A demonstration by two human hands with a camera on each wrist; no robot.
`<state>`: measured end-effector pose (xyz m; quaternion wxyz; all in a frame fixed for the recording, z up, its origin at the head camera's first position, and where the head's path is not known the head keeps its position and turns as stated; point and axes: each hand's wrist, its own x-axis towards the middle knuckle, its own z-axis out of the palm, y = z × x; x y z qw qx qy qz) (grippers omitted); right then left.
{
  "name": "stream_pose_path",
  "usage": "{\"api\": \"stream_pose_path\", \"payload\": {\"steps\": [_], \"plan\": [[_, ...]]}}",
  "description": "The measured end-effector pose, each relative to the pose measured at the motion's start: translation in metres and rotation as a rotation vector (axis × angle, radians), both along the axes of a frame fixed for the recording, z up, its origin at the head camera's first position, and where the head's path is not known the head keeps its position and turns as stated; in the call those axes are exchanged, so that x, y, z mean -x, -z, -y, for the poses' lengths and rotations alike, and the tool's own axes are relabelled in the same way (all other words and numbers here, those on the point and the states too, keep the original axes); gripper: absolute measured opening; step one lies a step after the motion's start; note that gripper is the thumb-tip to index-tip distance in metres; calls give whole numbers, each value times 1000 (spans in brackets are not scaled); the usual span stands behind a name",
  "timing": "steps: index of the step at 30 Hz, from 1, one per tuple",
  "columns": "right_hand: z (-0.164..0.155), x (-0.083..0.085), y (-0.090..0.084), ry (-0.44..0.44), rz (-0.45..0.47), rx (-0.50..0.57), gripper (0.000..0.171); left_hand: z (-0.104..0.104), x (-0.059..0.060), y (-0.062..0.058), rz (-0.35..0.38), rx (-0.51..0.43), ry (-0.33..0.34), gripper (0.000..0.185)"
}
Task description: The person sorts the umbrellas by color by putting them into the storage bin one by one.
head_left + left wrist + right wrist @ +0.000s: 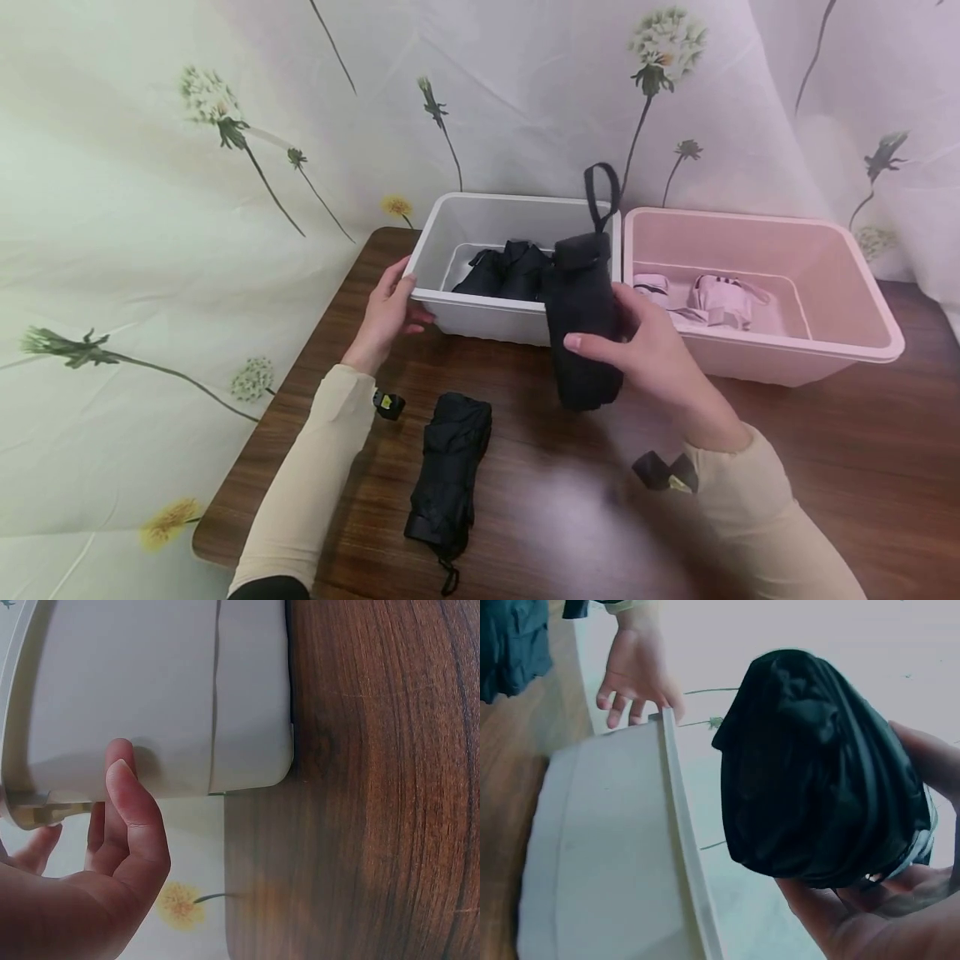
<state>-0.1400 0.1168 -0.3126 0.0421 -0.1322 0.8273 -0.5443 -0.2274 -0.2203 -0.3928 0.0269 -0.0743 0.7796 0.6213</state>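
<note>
My right hand (660, 362) grips a black folded umbrella (579, 312) upright, its strap loop at the top. It is in front of the white bin's right end, overlapping the rim in the head view. My left hand (384, 317) holds the near left corner of the white bin (487, 322), thumb at the rim and fingers against the outer wall (142, 682). Inside that bin lie black folded umbrellas (525, 271), partly hidden by the front wall and the held one. Another black folded umbrella (450, 467) lies on the table between my forearms.
A pink bin (787, 354) stands against the white one on the right, with pink folded items (722, 302) inside. Both stand on a brown wooden table (540, 500). Behind rises a flower-printed cloth (517, 100). Small black devices (388, 406) sit at both wrists.
</note>
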Motion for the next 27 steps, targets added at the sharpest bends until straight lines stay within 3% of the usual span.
{"api": "stream_pose_path", "payload": {"steps": [7,12,19,27], "plan": [[-7,11,-17,94,42,139,55,0,-1,-1,1,-6,1,40],[-15,25,-19,189,3,134,53,-3,-6,-11,14,-18,9,40],[-15,43,-18,190,66,371,54,-9,-12,-23,29,-15,6,42],[-6,63,-14,225,55,350,57,-9,-13,-23,40,-13,7,42]]}}
